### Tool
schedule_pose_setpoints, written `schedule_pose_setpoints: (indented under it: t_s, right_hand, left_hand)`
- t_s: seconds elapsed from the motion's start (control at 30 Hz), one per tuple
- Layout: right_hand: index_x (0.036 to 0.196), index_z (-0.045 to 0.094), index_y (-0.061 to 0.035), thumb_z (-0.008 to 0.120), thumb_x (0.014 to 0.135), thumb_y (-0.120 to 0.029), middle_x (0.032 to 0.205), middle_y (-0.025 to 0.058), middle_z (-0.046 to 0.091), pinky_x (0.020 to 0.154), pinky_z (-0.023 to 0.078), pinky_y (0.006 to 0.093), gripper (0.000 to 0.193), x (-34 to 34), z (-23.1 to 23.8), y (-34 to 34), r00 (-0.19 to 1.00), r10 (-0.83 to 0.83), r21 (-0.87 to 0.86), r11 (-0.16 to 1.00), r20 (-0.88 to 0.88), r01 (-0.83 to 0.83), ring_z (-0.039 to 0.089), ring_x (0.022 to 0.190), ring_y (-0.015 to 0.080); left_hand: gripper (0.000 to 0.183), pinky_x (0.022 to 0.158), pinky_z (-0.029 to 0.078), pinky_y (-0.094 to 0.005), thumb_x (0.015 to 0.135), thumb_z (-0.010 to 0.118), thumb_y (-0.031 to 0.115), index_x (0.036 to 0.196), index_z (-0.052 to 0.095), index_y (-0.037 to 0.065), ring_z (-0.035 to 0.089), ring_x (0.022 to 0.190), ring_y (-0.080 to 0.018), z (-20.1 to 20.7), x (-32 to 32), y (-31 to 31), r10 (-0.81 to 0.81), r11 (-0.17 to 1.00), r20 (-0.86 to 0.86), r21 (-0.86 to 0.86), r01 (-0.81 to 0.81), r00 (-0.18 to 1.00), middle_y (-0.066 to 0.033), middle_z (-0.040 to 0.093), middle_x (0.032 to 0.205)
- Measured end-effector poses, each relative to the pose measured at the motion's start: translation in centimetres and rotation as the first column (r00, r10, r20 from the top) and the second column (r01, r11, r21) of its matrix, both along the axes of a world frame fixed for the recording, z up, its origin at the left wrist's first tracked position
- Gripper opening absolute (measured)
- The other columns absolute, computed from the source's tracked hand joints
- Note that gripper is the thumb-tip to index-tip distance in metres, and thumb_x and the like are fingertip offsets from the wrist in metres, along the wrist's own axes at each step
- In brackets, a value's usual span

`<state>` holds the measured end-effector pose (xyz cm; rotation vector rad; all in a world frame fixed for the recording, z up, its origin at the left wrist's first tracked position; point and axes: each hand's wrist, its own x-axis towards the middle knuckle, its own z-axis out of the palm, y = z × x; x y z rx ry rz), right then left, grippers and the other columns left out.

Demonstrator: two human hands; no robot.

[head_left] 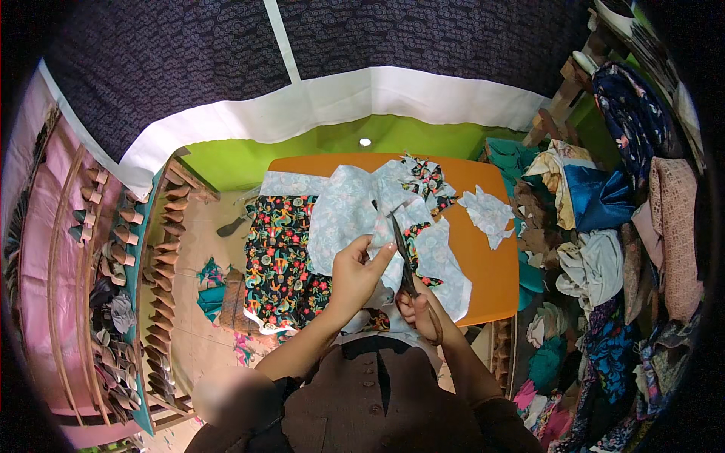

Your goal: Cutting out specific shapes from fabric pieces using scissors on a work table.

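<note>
Right grip (423, 311) is closed around the handles of dark metal scissors (408, 275), just right of centre in the lower half of the frame. Left grip (358, 275), close to the centre, pinches a pale cloth (340, 219) between thumb and fingers, just beside the scissors. The scissors point toward the top of the frame, their blades in among the folds of the pale cloth; whether the blades meet is hard to tell. This cloth lies spread over the middle of an orange worktop (495, 283).

Just left of it on the worktop, a black cloth with a bright floral print (276, 249) hangs over the left edge. A crumpled printed piece (429, 181) sits at the upper middle of the worktop, and a jagged pale scrap (489, 215) lies apart near its right edge.

Across the top of the frame hangs a dark patterned curtain (189, 53) with a white border (423, 90), above a green wall (302, 147). Down the left side stand rows of shoe-shaped pieces (162, 270). Teal scraps (211, 302) lie on the tiled floor (208, 245) at lower left. Along the right side, fabrics are heaped, including a shiny blue cloth (600, 200), a whitish bundle (593, 264) and a beige textured cloth (674, 234).
</note>
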<state>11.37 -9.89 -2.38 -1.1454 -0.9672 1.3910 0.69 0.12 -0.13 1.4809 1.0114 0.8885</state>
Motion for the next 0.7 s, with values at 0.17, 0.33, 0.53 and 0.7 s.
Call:
schedule_pose_setpoints:
  t_s: [0.17, 0.33, 0.53, 0.7]
  right_hand:
    - [0.121, 0.033, 0.0006, 0.029, 0.081, -0.060, 0.091, 0.0060, 0.049, 0.075, 0.035, 0.0243, 0.073, 0.8, -1.2, -0.4, 1.000, 0.014, -0.013, 1.000, -0.012, -0.014, 0.043, 0.084, 0.0126]
    - [0.122, 0.032, 0.0000, 0.030, 0.082, -0.057, 0.088, 0.0048, 0.048, 0.072, 0.035, 0.0232, 0.070, 0.8, -1.3, -0.2, 0.997, 0.027, 0.044, 0.999, 0.079, -0.031, 0.041, 0.081, 0.0117]
    - [0.091, 0.037, -0.0057, 0.033, 0.066, -0.074, 0.064, -0.0046, 0.028, 0.042, 0.020, 0.0177, 0.073, 0.2, 0.3, 0.4, 0.995, -0.033, 0.001, 0.999, 0.092, 0.033, 0.025, 0.051, 0.0041]
    - [0.090, 0.038, -0.0054, 0.033, 0.067, -0.073, 0.065, -0.0045, 0.029, 0.043, 0.021, 0.0181, 0.072, 0.2, -0.1, 0.5, 0.987, -0.032, 0.032, 0.999, 0.161, 0.027, 0.025, 0.052, 0.0042]
  left_hand:
    - [0.022, 0.039, 0.021, -0.0210, 0.075, 0.063, 0.019, 0.071, 0.055, -0.001, 0.028, 0.046, -0.0018, 0.3, 0.0, -0.1, -0.019, 0.999, 0.016, -0.028, 0.019, 1.000, 0.0047, 0.038, 0.050]
    - [0.021, 0.039, 0.024, -0.0200, 0.076, 0.062, 0.018, 0.072, 0.056, -0.001, 0.031, 0.045, -0.0017, 0.0, -0.3, 0.4, -0.070, 0.997, 0.014, -0.026, 0.070, 0.997, 0.0045, 0.041, 0.050]
    - [0.020, 0.042, 0.032, -0.0188, 0.076, 0.062, 0.018, 0.075, 0.056, -0.001, 0.041, 0.047, -0.0018, 0.2, -0.4, 0.4, -0.145, 0.986, 0.002, -0.087, 0.145, 0.989, 0.0011, 0.048, 0.054]
    - [0.021, 0.045, 0.032, -0.0186, 0.077, 0.061, 0.019, 0.080, 0.055, -0.001, 0.042, 0.053, -0.0026, -1.4, 0.1, 0.6, -0.061, 0.996, 0.166, 0.073, 0.050, 0.984, 0.0007, 0.050, 0.058]
